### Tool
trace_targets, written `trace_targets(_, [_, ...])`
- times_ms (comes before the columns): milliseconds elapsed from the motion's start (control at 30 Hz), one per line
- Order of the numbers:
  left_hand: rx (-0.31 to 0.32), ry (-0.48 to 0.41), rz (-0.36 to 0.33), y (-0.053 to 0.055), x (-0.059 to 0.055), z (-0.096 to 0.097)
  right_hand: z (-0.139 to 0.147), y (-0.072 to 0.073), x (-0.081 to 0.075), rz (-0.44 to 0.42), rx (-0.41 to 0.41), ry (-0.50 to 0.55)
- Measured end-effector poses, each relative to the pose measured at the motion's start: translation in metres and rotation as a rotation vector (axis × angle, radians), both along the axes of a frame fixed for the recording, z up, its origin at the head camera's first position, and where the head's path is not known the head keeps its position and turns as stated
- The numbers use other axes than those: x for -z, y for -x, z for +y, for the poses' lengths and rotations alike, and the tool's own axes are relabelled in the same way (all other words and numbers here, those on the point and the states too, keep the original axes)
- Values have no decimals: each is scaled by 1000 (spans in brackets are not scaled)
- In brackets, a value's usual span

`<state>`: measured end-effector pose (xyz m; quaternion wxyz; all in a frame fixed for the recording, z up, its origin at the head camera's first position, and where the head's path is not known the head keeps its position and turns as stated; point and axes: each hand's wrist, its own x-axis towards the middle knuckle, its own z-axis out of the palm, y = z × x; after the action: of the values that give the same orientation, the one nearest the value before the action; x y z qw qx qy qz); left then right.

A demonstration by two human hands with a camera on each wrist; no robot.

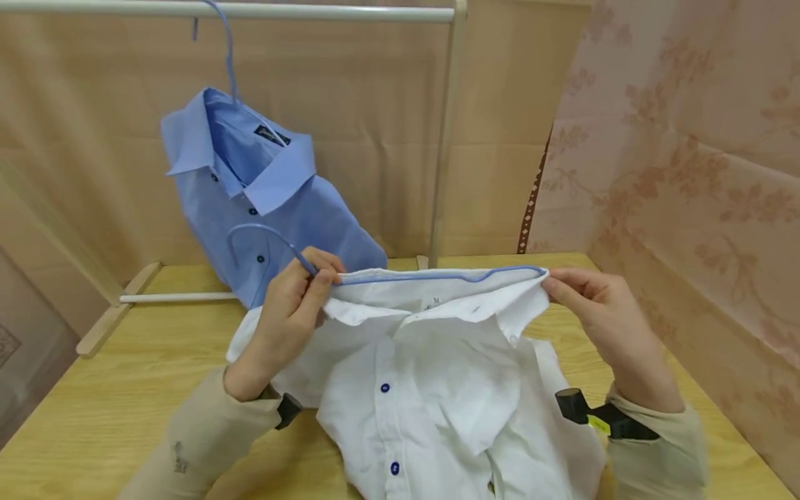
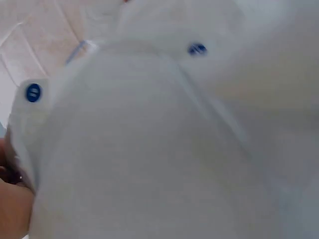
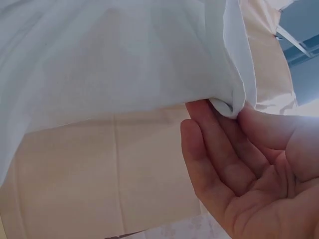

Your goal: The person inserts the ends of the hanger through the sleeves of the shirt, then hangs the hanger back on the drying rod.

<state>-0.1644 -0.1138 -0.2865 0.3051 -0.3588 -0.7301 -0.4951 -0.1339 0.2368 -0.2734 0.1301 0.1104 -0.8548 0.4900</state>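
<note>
A white short-sleeved shirt (image 1: 446,375) with dark blue buttons hangs between both hands, its lower part over the table. Along its collar opening runs a blue hanger (image 1: 275,232), the hook sticking out to the left. My left hand (image 1: 287,309) pinches the hanger and cloth together just beside the hook. At the other end of the collar, my right hand (image 1: 606,326) pinches the shirt's edge between thumb and fingers; the right wrist view shows the folded cloth (image 3: 232,99) in that grip. White fabric (image 2: 144,144) fills most of the left wrist view.
Behind, a light blue shirt (image 1: 300,215) hangs on another blue hanger (image 1: 228,52) from a white rail (image 1: 344,11). The rack's upright post (image 1: 442,146) and low bar (image 1: 178,298) stand on the wooden table (image 1: 106,410). Beige and floral curtains (image 1: 700,160) surround it.
</note>
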Motion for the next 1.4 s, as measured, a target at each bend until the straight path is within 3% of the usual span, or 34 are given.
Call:
trace_targets(267, [-75,-19,30,1,0,0,-5,-2,-2,59,46,22])
trace_targets(733, [-79,77,54,-3,-4,1,-9,-8,-1,146,193,55])
trace_targets(900, [-62,92,46,-6,-7,-3,-12,-9,-2,185,204,54])
trace_targets(1033, [-47,113,17,-6,-10,-6,-12,-10,-4,192,214,-11])
trace_targets(1267, [-44,167,-24,-4,-14,-10,-10,-14,-6,315,279,-314])
trace_targets(1400, [-53,189,-55,-4,-13,-12,-12,-15,-5,359,258,-333])
